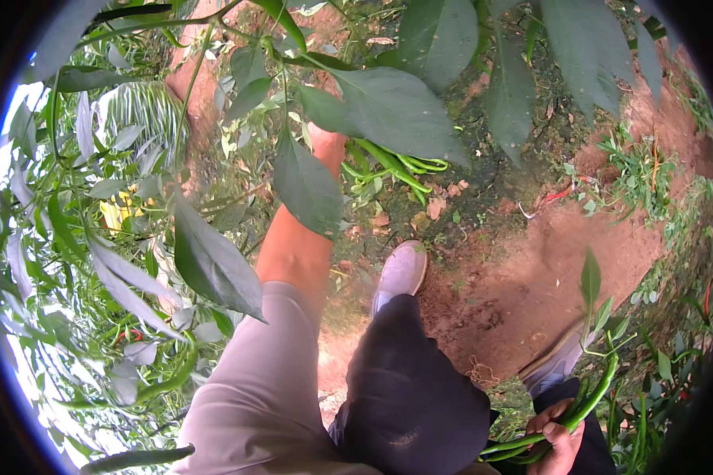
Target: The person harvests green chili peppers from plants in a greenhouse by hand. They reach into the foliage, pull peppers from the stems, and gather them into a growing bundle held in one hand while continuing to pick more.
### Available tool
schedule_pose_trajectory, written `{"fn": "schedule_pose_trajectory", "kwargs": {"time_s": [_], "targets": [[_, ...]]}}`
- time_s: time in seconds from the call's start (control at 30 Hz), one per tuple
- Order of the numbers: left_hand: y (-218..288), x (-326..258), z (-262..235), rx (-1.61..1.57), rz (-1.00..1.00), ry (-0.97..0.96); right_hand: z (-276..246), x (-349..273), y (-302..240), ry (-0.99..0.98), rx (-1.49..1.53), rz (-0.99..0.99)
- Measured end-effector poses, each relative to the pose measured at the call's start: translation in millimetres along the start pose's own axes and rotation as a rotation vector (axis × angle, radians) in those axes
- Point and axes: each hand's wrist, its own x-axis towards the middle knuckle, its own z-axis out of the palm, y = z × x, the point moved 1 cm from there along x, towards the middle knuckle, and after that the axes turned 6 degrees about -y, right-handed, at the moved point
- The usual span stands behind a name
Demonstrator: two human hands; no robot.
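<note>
My left arm reaches forward through the plants, and a broad leaf [309,186] covers part of the forearm. At its end, my left hand [327,144] is closed around a bunch of slim green chili peppers [390,165]; leaves hide most of its fingers. Low at the right, beside my dark trouser leg, my right hand [561,445] grips several long green chili peppers [602,388]. A small sprig of leaves [602,313] sticks up from that handful.
Chili plants crowd the left side, with a curved green pepper [170,378] hanging there. Large leaves [400,107] overhang the top. My shoes [402,269] stand on reddish soil [562,261]. More plants [665,380] line the right edge, and a red pepper [558,194] lies on the ground.
</note>
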Motion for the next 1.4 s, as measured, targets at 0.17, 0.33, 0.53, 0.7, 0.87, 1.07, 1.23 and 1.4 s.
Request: {"fn": "schedule_pose_trajectory", "kwargs": {"time_s": [0.17, 0.33, 0.53, 0.7, 0.87, 1.07, 1.23, 1.4], "targets": [[-4, -29, 81, 1.435, -0.227, 0.454, 15, 9, -1, 0.014, -0.005, 0.052], [38, -93, 274, 0.660, -0.648, -0.216, 34, 42, 11, -0.077, 0.078, -0.004], [75, -130, 414, 0.495, -0.808, -0.829, 56, 91, 21, -0.132, -0.506, -0.229], [122, -126, 439, 0.489, -0.814, -0.811, 55, 84, 15, -0.274, -0.215, -0.129], [189, -131, 458, 0.487, -0.856, -0.722, 46, 46, -1, -0.591, 0.040, -0.007], [251, -155, 467, 0.938, -0.448, -0.987, 20, -2, 1, -0.799, 0.033, 0.047], [306, -162, 449, 0.738, -0.293, -0.415, -8, -29, -1, -0.611, -0.109, -0.022], [283, -219, 432, 0.191, -0.343, -0.038, -10, -61, -3, -0.415, -0.307, -0.259]]}}
